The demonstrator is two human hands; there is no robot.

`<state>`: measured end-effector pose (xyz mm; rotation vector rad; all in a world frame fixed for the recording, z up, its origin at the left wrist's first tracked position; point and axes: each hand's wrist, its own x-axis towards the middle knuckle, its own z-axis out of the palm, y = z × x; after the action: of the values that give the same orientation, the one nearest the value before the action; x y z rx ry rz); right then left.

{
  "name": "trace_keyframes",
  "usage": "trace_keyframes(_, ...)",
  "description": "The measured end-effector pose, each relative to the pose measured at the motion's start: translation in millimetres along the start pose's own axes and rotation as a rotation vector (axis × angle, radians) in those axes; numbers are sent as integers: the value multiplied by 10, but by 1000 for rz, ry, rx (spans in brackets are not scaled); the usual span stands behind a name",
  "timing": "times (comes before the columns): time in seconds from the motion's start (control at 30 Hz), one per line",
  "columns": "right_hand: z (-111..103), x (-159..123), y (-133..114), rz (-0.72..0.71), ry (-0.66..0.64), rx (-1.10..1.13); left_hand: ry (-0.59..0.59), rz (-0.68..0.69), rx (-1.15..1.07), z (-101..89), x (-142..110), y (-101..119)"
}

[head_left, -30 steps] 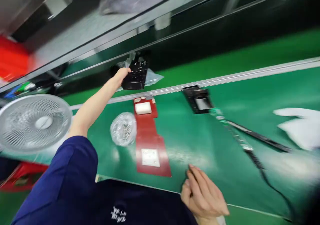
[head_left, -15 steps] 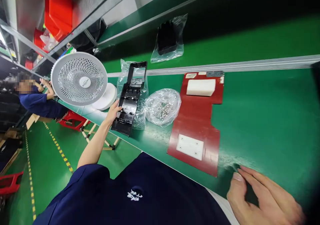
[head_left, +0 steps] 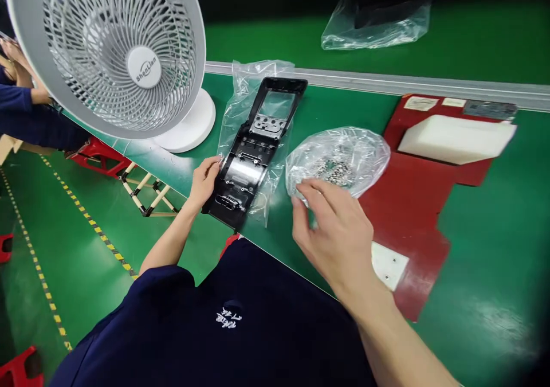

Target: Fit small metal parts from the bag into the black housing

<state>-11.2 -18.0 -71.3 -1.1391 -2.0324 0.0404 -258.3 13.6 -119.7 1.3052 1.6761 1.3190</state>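
My left hand [head_left: 205,182] is closed on the near left edge of a long black plastic housing [head_left: 246,172], which has a rectangular window at its far end and small metal fittings along it. The housing lies tilted over a clear plastic bag [head_left: 238,103] at the bench edge. My right hand [head_left: 333,226] hovers by the near side of another clear bag [head_left: 365,146], which has many small metal parts [head_left: 333,171] in it. Its thumb and index fingertips are slightly apart, with nothing visible between them. Whether the fingers touch that bag, I cannot tell.
A grey fan [head_left: 144,67] on a white base stands at the left. Right of the bags, a red board [head_left: 412,198] carries a white block [head_left: 455,139] and a white plate [head_left: 389,265]. A bagged black item [head_left: 382,31] lies behind the metal rail. Another person's arm [head_left: 38,96] shows far left.
My right hand has moved left from the bench's near right to beside the bag of small parts. The view has shifted closer; my left hand still holds the black housing.
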Motion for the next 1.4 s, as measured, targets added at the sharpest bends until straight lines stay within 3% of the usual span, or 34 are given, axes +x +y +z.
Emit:
trace_keyframes(0.1,262,409,-56,-50,-228,-158,52,13,-82,-72,-79,-58)
trace_keyframes(0.27,640,908,-166,-54,-793,-374,58,51,-152,-210,-221,-96)
trace_keyframes(0.37,773,1025,-144,-71,-924,-351,60,99,-122,-279,-289,-76)
trace_keyframes(0.47,794,1073,-82,-89,-969,-318,78,188,-46,-330,-356,-23)
trace_keyframes(0.6,723,1140,-7,-138,-918,-327,112,368,58,-339,-461,139)
trace_keyframes(0.73,653,1184,25,-193,-852,-339,83,635,328,-251,-612,370)
trace_keyframes(0.8,631,1186,13,-231,-843,-336,46,694,463,-173,-696,455)
trace_keyframes(1.0,684,1261,-58,-407,-775,-402,-129,419,830,7,-738,483)
trace_keyframes(1.13,749,1360,-133,-569,-837,-395,-142,317,836,1,-773,467)
trace_keyframes(1.3,849,1472,-137,-611,-873,-383,-88,367,619,-22,-843,407)
trace_keyframes(1.4,848,1570,-93,-619,-882,-365,145,561,407,-50,-858,404)
